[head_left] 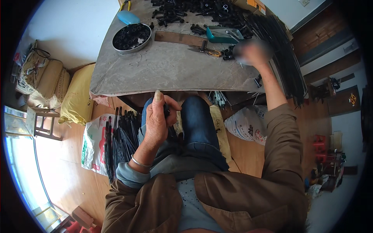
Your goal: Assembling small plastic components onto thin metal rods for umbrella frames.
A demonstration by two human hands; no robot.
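The two hands are well apart. The left hand (156, 118) is over the lap, just in front of the tabletop (163, 73). Its fingers are curled around a small black piece (166, 111), and its thumb points up. The right hand (253, 53) reaches over the right side of the tabletop. It is blurry, so I can't tell if it is holding anything. It is near a green tray (211, 39) with thin sticks in it and a bunch of long black rods (285, 66).

To the left of the tray is a flat brown strip (176, 38), with orange-handled pliers (213, 52) near it. A round metal bowl (134, 50) holds little black bits. A big pile of black parts (217, 11) sits at the back.
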